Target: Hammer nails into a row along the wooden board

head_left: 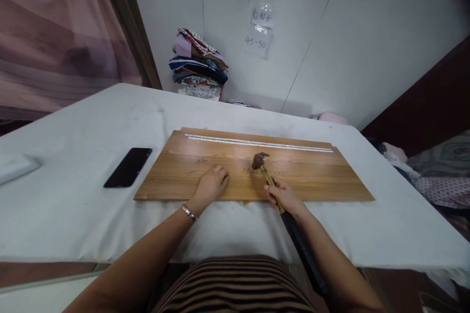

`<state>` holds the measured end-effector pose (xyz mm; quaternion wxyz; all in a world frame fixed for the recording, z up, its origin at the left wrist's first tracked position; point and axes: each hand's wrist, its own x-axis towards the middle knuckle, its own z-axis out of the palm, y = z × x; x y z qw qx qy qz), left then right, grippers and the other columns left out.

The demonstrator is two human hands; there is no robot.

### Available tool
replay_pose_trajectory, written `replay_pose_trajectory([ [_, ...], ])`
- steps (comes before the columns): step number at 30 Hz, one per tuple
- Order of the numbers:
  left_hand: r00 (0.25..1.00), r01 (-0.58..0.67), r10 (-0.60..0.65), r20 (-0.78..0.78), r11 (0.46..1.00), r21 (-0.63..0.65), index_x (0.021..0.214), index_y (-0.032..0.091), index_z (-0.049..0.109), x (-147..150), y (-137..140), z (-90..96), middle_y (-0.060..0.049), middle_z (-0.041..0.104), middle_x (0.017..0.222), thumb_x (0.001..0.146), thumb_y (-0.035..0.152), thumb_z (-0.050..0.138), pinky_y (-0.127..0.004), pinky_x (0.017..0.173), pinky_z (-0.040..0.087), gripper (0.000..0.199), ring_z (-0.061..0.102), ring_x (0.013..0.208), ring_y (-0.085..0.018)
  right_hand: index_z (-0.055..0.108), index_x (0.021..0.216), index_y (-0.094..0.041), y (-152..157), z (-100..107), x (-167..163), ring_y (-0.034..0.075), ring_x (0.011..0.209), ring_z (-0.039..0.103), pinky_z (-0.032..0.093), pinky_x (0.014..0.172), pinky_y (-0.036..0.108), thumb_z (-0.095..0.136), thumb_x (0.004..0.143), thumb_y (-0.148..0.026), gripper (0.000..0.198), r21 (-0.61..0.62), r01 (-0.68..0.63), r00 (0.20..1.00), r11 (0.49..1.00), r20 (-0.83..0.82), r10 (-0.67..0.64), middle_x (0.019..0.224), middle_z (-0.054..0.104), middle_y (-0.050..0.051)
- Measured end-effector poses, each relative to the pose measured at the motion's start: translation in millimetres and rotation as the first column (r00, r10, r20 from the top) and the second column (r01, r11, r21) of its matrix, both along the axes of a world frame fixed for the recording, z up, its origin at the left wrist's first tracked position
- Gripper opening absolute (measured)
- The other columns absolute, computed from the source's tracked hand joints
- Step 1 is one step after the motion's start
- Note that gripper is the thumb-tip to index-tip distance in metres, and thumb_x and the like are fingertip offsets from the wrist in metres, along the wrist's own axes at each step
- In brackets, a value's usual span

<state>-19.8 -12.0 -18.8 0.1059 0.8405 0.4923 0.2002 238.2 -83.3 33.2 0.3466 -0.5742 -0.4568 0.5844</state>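
My right hand [284,198] is closed round the handle of a claw hammer [271,181], gripping it well up toward the head. The dark hammer head [258,160] is low over the middle of a brown wooden board [319,181], beside a row of small nails [277,172]; whether it touches one I cannot tell. On the board's left half rests my left hand [213,185], fingers curled together and their undersides hidden. Just beyond that hand lies a small pile of loose nails [200,160], with a single nail [192,171] apart from it.
Two white printed strips [257,144] run along the board's far edge. A black phone [128,167] lies left of the board on the white-covered table [84,225]. A white object [16,168] sits at far left. Folded clothes [200,63] are stacked by the wall.
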Motion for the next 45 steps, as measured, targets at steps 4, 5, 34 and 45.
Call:
replay_pose_trajectory([
  [4,1.0,0.009,-0.009,0.014,1.0,0.006,0.088,0.02,0.065,0.6,0.8,-0.4,-0.007,0.067,0.096,0.1,0.019,0.052,-0.034,0.085,0.049,0.017,0.064,0.093,-0.022,0.04,0.083,-0.028,1.3,-2.9,-0.2,0.008,0.029,0.033,0.026,0.033,0.022,0.068,0.067,-0.054,0.041,-0.007,-0.004,1.0,1.0,0.008,0.004,0.04,0.043,-0.016],
  [5,1.0,0.008,-0.008,0.009,1.0,0.003,0.088,0.02,0.065,0.8,1.1,-0.6,-0.008,0.067,0.096,0.1,0.018,0.052,-0.034,0.085,0.05,0.017,0.064,0.093,-0.022,0.04,0.083,-0.028,1.7,-4.5,-0.4,0.008,0.029,0.032,0.026,0.033,0.022,0.067,0.067,-0.055,0.042,-0.006,-0.004,1.0,1.0,0.01,0.004,0.039,0.043,-0.016],
  [34,1.0,0.01,-0.01,0.019,1.0,-0.003,0.088,0.02,0.064,-0.2,1.3,-1.6,-0.006,0.066,0.095,0.1,0.019,0.052,-0.034,0.084,0.048,0.017,0.063,0.091,-0.022,0.04,0.084,-0.028,-0.7,-3.6,0.8,0.008,0.031,0.034,0.026,0.034,0.022,0.068,0.07,-0.053,0.04,0.002,-0.009,1.0,1.0,0.01,0.009,0.041,0.043,-0.014],
  [45,0.999,0.004,-0.003,0.05,1.0,-0.018,0.087,0.021,0.064,0.0,2.0,-2.3,-0.007,0.066,0.096,0.099,0.018,0.053,-0.035,0.084,0.049,0.017,0.063,0.091,-0.022,0.039,0.084,-0.027,0.5,-2.4,0.9,0.008,0.031,0.031,0.027,0.034,0.021,0.065,0.07,-0.051,0.038,0.014,-0.014,1.0,1.0,0.015,0.014,0.041,0.042,-0.015],
])
